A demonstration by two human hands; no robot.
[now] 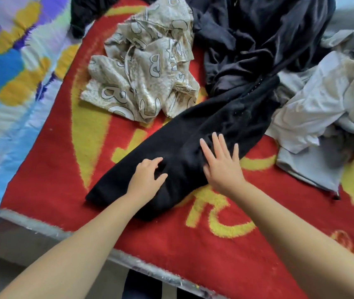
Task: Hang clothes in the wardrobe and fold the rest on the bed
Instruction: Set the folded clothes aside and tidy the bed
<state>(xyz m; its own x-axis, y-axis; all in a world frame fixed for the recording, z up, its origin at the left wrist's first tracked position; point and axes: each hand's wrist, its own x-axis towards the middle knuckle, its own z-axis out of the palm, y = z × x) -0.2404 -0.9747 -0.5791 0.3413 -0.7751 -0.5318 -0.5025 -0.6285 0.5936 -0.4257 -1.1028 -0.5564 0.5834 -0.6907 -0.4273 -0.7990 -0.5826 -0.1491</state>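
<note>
Black garment (171,160) on red-and-yellow blanket (64,169), left hand (148,178) loosely curled on it, right hand (223,167) flat, fingers spread

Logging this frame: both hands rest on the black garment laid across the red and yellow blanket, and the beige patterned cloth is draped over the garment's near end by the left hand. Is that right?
Not quite. The head view shows the beige patterned cloth crumpled farther back on the red and yellow blanket, beyond the black garment, not over its near end. Both the left hand and right hand do rest on the garment.
</note>
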